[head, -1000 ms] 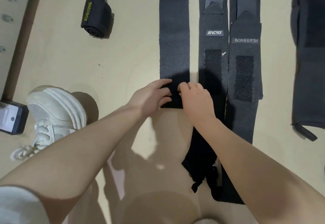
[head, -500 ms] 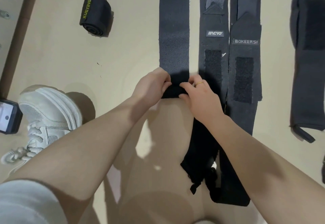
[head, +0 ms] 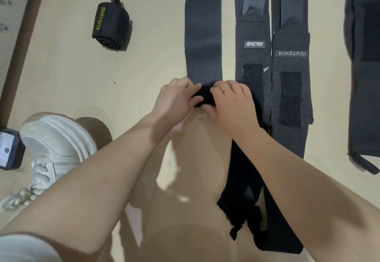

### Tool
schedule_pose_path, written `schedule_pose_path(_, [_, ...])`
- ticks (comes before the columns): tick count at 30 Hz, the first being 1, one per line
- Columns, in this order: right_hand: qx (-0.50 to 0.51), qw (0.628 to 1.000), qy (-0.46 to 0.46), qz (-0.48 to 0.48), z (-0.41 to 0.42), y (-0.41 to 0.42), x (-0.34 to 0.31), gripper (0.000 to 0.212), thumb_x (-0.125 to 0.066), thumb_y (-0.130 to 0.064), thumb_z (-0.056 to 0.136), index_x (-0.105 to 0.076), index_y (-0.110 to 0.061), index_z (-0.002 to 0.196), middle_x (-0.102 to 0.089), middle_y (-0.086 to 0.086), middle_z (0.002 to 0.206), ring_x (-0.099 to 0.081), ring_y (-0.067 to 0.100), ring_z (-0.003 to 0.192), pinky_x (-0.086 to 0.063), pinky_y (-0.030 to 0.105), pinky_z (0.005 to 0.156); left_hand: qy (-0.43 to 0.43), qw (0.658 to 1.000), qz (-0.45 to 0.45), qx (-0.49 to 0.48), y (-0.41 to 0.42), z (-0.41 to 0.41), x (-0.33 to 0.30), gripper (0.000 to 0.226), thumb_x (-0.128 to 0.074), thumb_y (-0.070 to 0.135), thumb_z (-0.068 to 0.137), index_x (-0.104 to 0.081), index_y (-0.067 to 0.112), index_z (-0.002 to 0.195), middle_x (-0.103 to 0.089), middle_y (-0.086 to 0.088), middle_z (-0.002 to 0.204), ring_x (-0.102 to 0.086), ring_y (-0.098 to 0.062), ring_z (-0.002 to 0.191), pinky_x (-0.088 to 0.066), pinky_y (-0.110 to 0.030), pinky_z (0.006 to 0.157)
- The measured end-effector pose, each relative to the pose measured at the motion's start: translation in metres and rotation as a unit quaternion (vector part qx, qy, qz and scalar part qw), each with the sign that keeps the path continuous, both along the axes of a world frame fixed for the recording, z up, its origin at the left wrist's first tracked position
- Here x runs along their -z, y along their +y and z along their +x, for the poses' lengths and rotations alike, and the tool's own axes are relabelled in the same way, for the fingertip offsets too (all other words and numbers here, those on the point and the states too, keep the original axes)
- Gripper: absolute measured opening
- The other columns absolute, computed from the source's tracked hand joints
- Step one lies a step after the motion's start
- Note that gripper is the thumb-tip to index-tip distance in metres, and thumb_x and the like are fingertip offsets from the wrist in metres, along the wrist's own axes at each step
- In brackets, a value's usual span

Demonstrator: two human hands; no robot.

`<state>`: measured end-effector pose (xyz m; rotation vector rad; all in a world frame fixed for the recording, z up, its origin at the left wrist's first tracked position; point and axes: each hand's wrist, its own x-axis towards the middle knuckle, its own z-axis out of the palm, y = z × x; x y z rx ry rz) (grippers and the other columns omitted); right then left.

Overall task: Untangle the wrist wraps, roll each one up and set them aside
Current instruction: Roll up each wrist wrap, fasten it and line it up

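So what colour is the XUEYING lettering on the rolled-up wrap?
Yellow-green on the black rolled wrap, clearest in the head view.

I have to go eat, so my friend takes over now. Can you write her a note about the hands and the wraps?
Left hand and right hand: both pinch the small roll started at the near end of the plain wrap.
Done: one rolled wrap set aside on the left.
Left: finish this roll, then roll the MCYO wrap, BOKEERSI wrap and far-right wrap, all lying flat.
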<state>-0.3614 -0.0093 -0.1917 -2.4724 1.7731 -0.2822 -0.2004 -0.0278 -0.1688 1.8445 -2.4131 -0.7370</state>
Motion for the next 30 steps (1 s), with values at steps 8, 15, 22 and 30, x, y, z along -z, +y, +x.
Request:
schedule_pose_path(8, [-0.067, 0.986, 0.049, 0.145, -0.009, -0.031, -0.02, 0.035, -0.055, -0.033, 0.092, -0.054, -0.014, 0.121, -0.056, 0.007, 0.119, -0.054, 0.029, 0.105, -0.033, 0.038, 0.094, 0.079, 0.995, -0.001, -0.055, 0.006, -0.002, -0.001, 0.031, -0.054, 0.025, 0.092, -0.06, 0.009, 0.117, -0.057, -0.01, 0.113, -0.051, -0.029, 0.106, -0.04, -0.034, 0.091])
schedule_pose_path(15, [0.024, 0.893, -0.2, 0.404, -0.009, 0.019, -0.027, 0.033, -0.051, -0.04, 0.094, -0.045, -0.019, 0.118, -0.06, 0.004, 0.114, -0.058, 0.024, 0.101, -0.047, 0.044, 0.091, 0.039, 0.995, 0.082, -0.031, 0.054, 0.006, -0.007, 0.044, -0.057, 0.032, 0.091, -0.049, 0.013, 0.131, -0.053, -0.008, 0.123, -0.049, -0.025, 0.113, -0.034, -0.025, 0.089])
schedule_pose_path(22, [0.016, 0.991, -0.029, 0.13, 0.002, 0.032, -0.023, 0.025, -0.056, -0.033, 0.088, -0.066, -0.011, 0.095, -0.062, 0.007, 0.103, -0.058, 0.027, 0.092, -0.043, 0.037, 0.076, 0.065, 0.991, 0.055, -0.103, 0.055, -0.005, -0.004, 0.032, -0.055, 0.03, 0.094, -0.061, 0.013, 0.119, -0.044, -0.005, 0.123, -0.052, -0.024, 0.104, -0.042, -0.032, 0.093])
schedule_pose_path(30, [-0.092, 0.985, 0.038, 0.14, -0.01, 0.029, -0.019, 0.047, -0.07, -0.035, 0.072, -0.065, -0.002, 0.106, -0.062, 0.016, 0.113, -0.063, 0.032, 0.093, -0.049, 0.038, 0.079, 0.063, 0.965, 0.119, -0.224, 0.015, -0.013, -0.009, 0.027, -0.059, 0.035, 0.091, -0.049, 0.015, 0.106, -0.04, -0.001, 0.102, -0.049, -0.024, 0.082, -0.034, -0.027, 0.072])
